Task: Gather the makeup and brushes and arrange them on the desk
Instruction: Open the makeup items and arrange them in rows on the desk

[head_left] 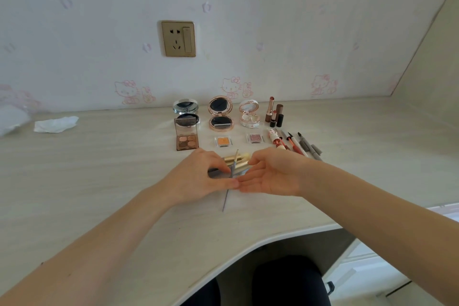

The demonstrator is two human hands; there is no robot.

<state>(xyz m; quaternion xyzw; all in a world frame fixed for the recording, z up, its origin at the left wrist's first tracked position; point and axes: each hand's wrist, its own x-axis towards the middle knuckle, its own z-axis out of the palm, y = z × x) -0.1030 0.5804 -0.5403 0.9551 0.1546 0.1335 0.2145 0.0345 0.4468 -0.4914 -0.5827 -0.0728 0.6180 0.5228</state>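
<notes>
A bundle of makeup brushes (236, 159) with gold ferrules lies mid-desk between my hands. My left hand (198, 177) curls over the bundle's left side, fingers and thumb pinching a thin brush whose handle (225, 202) pokes out toward me. My right hand (272, 175) cups the right side, palm turned left and fingers straight, touching the left thumb. Behind stand a silver compact (185, 109), a gold compact (220, 113), a pink compact (249, 114) and lipsticks (273, 113). In front of them lie a brown eyeshadow palette (186, 141), two single shadows (223, 141) and several liner pens (299, 144).
A crumpled tissue (56, 124) lies at the left back of the desk (99, 181). A wall socket (178, 38) sits above the makeup row. The desk's front edge (248, 252) curves inward on the right, above my dark-clothed legs.
</notes>
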